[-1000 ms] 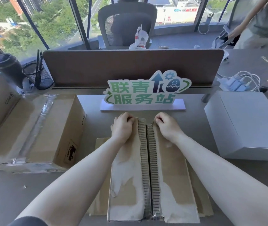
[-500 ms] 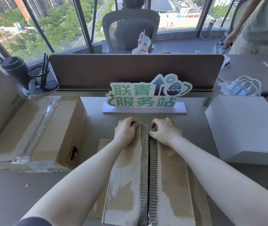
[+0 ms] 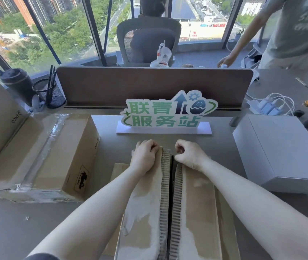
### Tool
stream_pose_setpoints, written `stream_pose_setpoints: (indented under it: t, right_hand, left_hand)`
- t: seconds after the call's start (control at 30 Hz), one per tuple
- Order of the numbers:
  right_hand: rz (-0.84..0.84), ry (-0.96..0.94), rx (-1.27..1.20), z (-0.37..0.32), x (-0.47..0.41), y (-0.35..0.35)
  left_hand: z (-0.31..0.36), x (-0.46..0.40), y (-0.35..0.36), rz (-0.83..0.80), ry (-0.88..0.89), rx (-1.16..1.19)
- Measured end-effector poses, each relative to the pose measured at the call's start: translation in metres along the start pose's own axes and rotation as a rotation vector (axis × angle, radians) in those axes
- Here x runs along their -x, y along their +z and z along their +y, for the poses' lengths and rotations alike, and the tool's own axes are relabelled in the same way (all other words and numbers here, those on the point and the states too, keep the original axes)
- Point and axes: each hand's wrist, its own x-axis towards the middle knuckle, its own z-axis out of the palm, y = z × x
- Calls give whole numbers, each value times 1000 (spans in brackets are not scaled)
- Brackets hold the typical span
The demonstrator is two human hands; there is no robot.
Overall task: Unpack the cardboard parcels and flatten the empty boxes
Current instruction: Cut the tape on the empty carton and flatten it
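The parcel [image 3: 170, 212] in front of me lies on the bench [image 3: 18, 231], its two top flaps parted along a dark central gap, with torn paper where the tape was. My left hand [image 3: 145, 156] curls in a grip over the left flap's far end; my right hand [image 3: 188, 154] pinches the right flap's edge. I judge opening is under way, emptying and flattening not yet done. To the left, a taped box [image 3: 42, 154] looks unopened.
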Motion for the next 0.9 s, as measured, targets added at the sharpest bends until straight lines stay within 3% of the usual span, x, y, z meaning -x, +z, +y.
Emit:
stream_pose_setpoints:
  t: [0.13, 0.23, 0.4, 0.5, 0.6, 0.77, 0.9]
  right_hand:
    - [32, -65, 403, -8, 3, 11]
    - [77, -74, 431, -6, 7, 17]
    - [267, -72, -163, 3, 14, 10]
    - [287, -89, -575, -4, 8, -23]
    - [220, -90, -619, 2, 15, -57]
    - [-55, -4, -79, 25, 22, -107]
    - [-179, 8, 955, 32, 26, -119]
  left_hand:
    - [0, 0, 0, 16, -23, -28]
    - [-3, -2, 0, 17, -32, -33]
    - [-2, -2, -1, 0, 0, 18]
    - [-8, -3, -14, 5, -28, 233]
    - [-9, 1, -29, 4, -44, 448]
    - [-9, 4, -34, -103, -67, 225]
    - [-4, 7, -28, -68, -47, -89]
